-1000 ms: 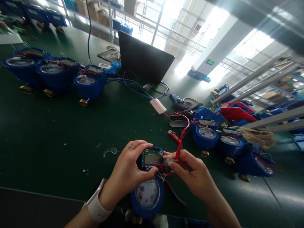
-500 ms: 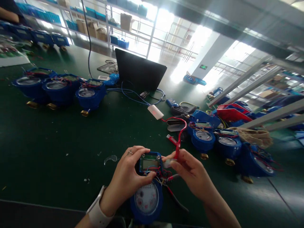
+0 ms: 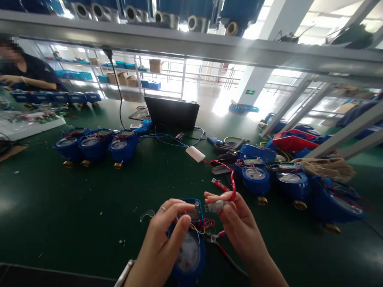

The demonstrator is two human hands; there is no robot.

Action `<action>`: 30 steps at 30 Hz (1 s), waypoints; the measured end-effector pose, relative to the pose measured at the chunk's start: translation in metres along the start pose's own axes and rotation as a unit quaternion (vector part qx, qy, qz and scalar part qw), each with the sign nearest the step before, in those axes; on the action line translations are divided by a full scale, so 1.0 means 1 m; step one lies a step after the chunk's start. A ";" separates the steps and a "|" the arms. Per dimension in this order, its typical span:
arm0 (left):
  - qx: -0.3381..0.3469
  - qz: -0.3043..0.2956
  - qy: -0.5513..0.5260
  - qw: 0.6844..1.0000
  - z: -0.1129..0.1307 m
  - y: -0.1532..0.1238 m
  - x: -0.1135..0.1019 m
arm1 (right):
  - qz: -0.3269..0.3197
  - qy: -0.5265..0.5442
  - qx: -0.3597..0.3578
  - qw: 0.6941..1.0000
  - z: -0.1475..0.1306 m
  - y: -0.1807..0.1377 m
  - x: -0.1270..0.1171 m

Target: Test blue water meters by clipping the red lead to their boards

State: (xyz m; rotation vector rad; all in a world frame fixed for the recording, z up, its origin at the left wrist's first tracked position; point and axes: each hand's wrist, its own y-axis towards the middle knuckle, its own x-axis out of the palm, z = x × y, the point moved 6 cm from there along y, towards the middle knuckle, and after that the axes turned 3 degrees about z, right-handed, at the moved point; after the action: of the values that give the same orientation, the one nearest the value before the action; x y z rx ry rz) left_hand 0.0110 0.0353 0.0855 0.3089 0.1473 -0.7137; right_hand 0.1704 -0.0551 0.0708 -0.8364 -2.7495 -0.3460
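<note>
My left hand [image 3: 167,239] curls over the top housing of a blue water meter [image 3: 190,255], fingers and thumb around it, partly covering its circuit board [image 3: 194,214]. Thin red, yellow and white wires spill from the housing, and the round dial is partly hidden by my hand. Just right of the board, my right hand [image 3: 239,227] pinches a pin connector [image 3: 216,206] wrapped in something whitish. Its bare pins point left towards the board, apart from it. A red cable [image 3: 233,181] runs up from the connector. Pliers [image 3: 213,238] with red-and-black handles lie beside the meter.
The red cable joins a white adapter box [image 3: 195,154], near an open laptop [image 3: 172,113]. Blue meters stand left [image 3: 121,147] and right [image 3: 255,177]. A metal shelf [image 3: 179,44] with more meters spans overhead. A person [image 3: 32,73] sits at the far left.
My right hand has drawn the connector slightly away from the board, exposing its pins. My left thumb has lifted and its fingers lie further over the board. The view has tilted up, showing the overhead shelf.
</note>
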 end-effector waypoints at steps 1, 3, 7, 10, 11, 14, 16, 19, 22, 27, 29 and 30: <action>-0.002 -0.026 -0.006 1.000 0.007 0.003 0.007 | -0.005 0.006 0.003 1.000 0.000 -0.002 0.001; -0.009 -0.066 -0.015 0.998 0.015 0.008 0.021 | -0.021 0.013 0.009 1.000 0.001 -0.006 0.003; -0.052 -0.097 -0.048 0.993 0.013 0.012 0.037 | -0.036 0.024 0.008 0.999 0.000 -0.014 0.003; -0.085 -0.137 -0.126 0.979 0.008 0.009 0.043 | -0.036 0.042 0.006 0.998 0.000 -0.017 0.004; -0.100 -0.154 -0.154 0.971 0.007 0.007 0.045 | -0.034 0.051 0.008 0.998 0.000 -0.018 0.005; -0.151 -0.165 -0.199 0.954 -0.001 0.003 0.043 | -0.027 0.077 0.019 0.996 0.001 -0.016 0.005; -0.173 -0.130 -0.215 0.952 -0.006 0.001 0.035 | 0.005 0.099 0.005 0.995 0.000 -0.011 -0.002; -0.193 -0.034 -0.240 0.951 -0.011 -0.001 0.016 | 0.069 0.107 -0.032 0.991 -0.005 -0.004 -0.019; -0.209 0.036 -0.229 0.950 -0.014 -0.003 -0.001 | 0.056 0.078 -0.022 0.995 -0.005 0.000 -0.022; -0.166 0.114 -0.101 0.974 -0.020 0.001 -0.030 | 0.046 0.067 -0.024 0.996 -0.004 -0.001 -0.013; -0.124 0.148 -0.042 0.980 -0.020 0.003 -0.040 | 0.043 0.063 -0.025 0.997 -0.004 0.000 -0.010; -0.109 0.161 -0.020 0.981 -0.020 0.004 -0.044 | 0.040 0.061 -0.026 0.997 -0.003 0.000 -0.008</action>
State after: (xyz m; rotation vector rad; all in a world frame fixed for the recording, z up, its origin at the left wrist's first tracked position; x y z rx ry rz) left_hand -0.0199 0.0717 0.0776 0.1042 0.1325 -0.3773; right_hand 0.1776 -0.0599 0.0715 -0.9045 -2.5977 -0.4397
